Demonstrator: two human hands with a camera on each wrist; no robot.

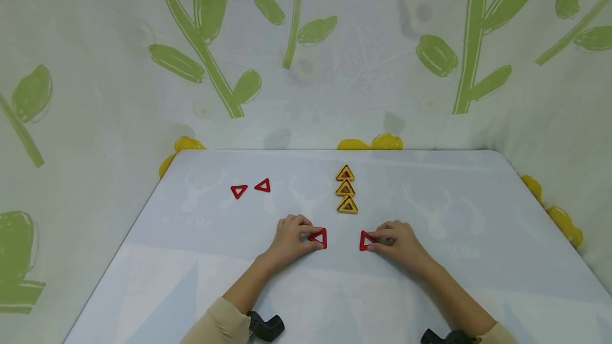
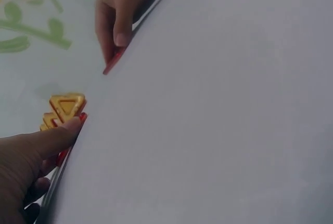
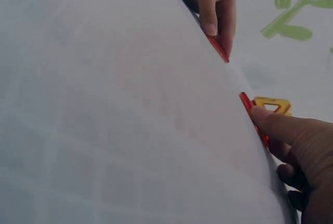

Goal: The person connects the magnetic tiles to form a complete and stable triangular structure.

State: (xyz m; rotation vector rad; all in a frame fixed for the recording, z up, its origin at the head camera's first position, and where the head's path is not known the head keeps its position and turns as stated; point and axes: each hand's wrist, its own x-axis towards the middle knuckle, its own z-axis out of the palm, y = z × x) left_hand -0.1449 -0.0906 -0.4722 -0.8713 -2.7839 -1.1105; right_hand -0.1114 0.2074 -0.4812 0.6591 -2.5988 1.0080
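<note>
My left hand (image 1: 292,238) pinches a red triangular frame (image 1: 324,238) by its left corner, thumb on the near side and fingers on the far side. Across a small gap, my right hand (image 1: 398,240) pinches a second red triangular frame (image 1: 362,240) at its right corner. The flat sides of the two red pieces face each other. Both pieces are low over the table, and both wrist views show them nearly edge-on. Beyond the hands, yellow triangles (image 1: 347,205) with dark inner outlines stand in a column of three, points facing away from me.
Two more red triangular frames lie at the back left, one pointing toward me (image 1: 239,191) and the other tilted (image 1: 263,185). The pale table (image 1: 382,301) ends at a straight back edge before a curtain (image 1: 354,94) printed with leaves and yellow flowers.
</note>
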